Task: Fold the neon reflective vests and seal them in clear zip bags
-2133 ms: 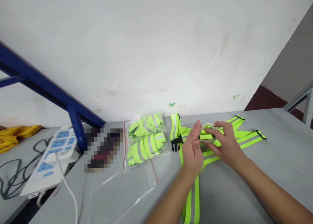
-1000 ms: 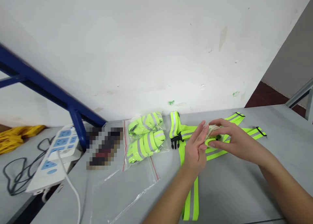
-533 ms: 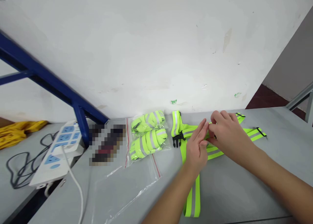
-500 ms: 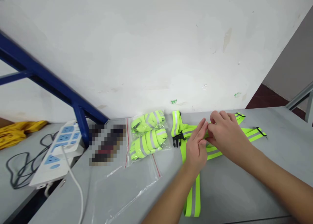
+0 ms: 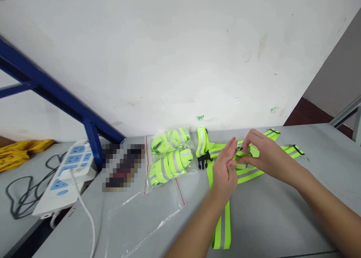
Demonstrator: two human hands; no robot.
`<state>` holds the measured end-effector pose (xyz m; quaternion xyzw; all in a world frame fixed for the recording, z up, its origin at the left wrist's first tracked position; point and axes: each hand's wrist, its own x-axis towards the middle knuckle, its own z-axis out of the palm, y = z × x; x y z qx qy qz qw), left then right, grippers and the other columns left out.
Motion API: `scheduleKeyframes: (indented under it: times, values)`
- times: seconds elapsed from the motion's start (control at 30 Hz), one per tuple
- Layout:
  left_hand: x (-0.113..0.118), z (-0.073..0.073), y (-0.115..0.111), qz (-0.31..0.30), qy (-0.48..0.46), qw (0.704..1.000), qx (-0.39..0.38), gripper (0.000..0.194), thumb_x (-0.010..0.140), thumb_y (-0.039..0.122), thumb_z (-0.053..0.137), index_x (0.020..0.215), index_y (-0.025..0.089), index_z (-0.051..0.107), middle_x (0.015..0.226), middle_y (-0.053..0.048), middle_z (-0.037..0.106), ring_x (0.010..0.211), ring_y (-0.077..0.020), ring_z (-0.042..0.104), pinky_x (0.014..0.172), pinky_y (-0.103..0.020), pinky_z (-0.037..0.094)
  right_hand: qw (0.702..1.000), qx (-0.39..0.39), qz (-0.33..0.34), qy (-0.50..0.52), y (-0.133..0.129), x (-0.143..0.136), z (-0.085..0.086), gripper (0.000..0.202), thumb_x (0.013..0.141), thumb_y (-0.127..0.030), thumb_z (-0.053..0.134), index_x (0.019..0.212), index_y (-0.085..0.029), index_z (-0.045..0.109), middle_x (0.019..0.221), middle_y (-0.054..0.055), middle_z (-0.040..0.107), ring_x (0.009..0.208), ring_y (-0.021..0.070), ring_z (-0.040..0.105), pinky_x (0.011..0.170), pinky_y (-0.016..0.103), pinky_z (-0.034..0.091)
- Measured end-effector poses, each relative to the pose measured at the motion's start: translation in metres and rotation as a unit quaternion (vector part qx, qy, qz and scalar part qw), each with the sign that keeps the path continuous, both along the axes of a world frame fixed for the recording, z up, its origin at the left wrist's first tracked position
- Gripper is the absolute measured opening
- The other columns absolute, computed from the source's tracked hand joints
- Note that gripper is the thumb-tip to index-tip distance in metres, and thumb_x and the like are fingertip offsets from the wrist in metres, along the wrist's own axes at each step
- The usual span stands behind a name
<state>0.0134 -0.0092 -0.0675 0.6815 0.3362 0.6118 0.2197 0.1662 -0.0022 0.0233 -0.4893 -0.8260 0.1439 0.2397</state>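
Note:
A neon yellow-green harness of straps with grey reflective stripes lies on the grey table, its black buckle to the left of my hands. My right hand pinches a fold of the strap between thumb and fingers. Facing it, my left hand is held on edge over the harness, fingers stretched out together and thumb near the strap; its palm side is partly hidden. Two strap ends with black sliders reach out to the right beyond my right hand.
Two clear bags with folded neon straps lie left of the harness, beside an empty clear bag. Further left are a blurred-out item, a blue metal frame, a white power strip, cables and yellow cloth. A white wall stands behind.
My right hand has moved slightly right, away from my left hand, and its thumb and fingers have parted around a visible strap fold. The harness has shifted a little left.

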Motion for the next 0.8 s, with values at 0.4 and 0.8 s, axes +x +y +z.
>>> scheduleKeyframes:
  times: [0.4, 0.8]
  values:
    - [0.000, -0.002, 0.000, 0.033, 0.026, 0.999, 0.019, 0.047, 0.099, 0.039, 0.028, 0.134, 0.019, 0.052, 0.139, -0.011, 0.052, 0.126, -0.0224, 0.051, 0.104, -0.039, 0.045, 0.991, -0.029, -0.014, -0.131, 0.006, -0.026, -0.005, 0.023, 0.072, -0.010, 0.059, 0.087, -0.022, 0.045, 0.080, 0.000, 0.056, 0.057, 0.0128, 0.050, 0.046, 0.023, 0.029]
    - [-0.002, 0.001, -0.001, 0.029, -0.004, 1.000, -0.008, 0.048, 0.099, 0.041, 0.026, 0.126, 0.018, 0.058, 0.131, -0.013, 0.059, 0.121, -0.0237, 0.055, 0.100, -0.041, 0.048, 0.983, -0.143, 0.037, 0.104, -0.006, 0.021, 0.004, 0.017, 0.088, -0.040, 0.054, 0.095, -0.025, 0.056, 0.086, 0.002, 0.062, 0.077, 0.0174, 0.059, 0.063, 0.029, 0.048]
